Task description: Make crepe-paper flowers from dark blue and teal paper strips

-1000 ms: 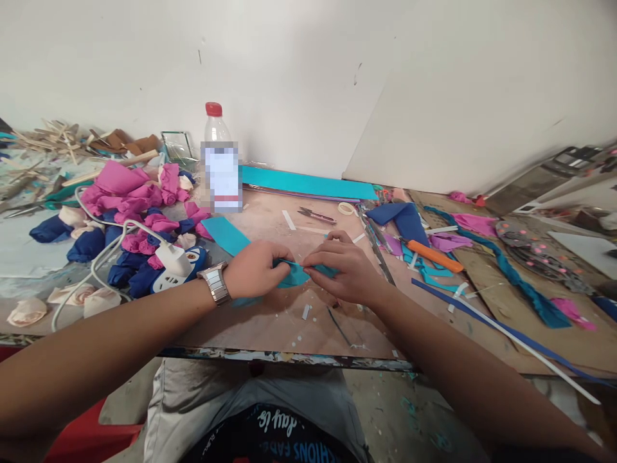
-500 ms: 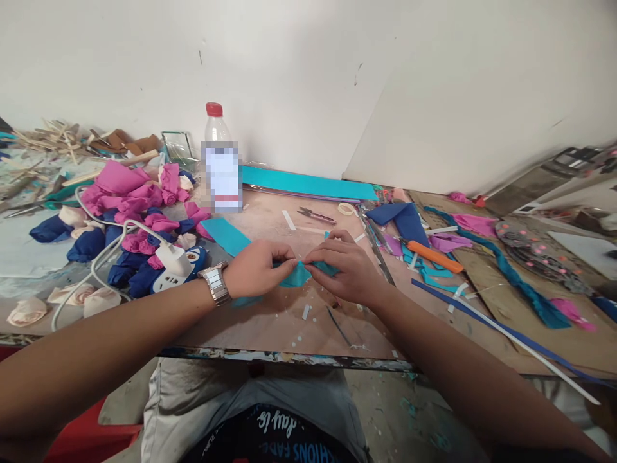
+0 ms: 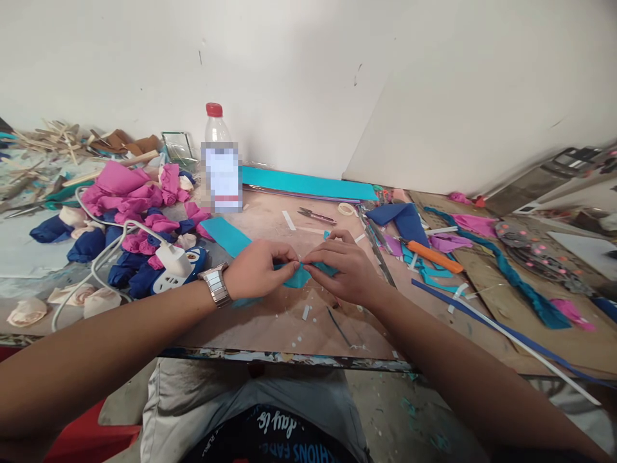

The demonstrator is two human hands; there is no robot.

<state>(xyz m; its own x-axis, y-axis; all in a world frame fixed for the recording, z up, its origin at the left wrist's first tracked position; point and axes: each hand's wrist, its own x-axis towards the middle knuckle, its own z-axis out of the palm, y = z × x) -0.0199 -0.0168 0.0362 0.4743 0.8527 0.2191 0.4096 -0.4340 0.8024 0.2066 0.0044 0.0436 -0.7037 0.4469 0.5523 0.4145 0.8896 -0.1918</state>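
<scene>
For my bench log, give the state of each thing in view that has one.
Left hand: pinching turquoise material
Right hand: pinching the same material
Turquoise material: bent
Metal wristband: worn
Bottle: upright, red cap on
White adapter: cable attached
Snips: lying down
Orange tool: lying down
Navy strip: folded
Tape roll: lying flat

1 btl. (image 3: 218, 132) w/ red cap (image 3: 214, 109): upright, far, left of ctr. 1 wht. charger (image 3: 174, 258): left. Wood sticks (image 3: 63, 138), piled: far left. 1 orange-hdl. tool (image 3: 436, 256): right.

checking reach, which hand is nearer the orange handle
Right. The right hand is to the left of the orange handle; the left hand is farther left, beyond the right.
</scene>
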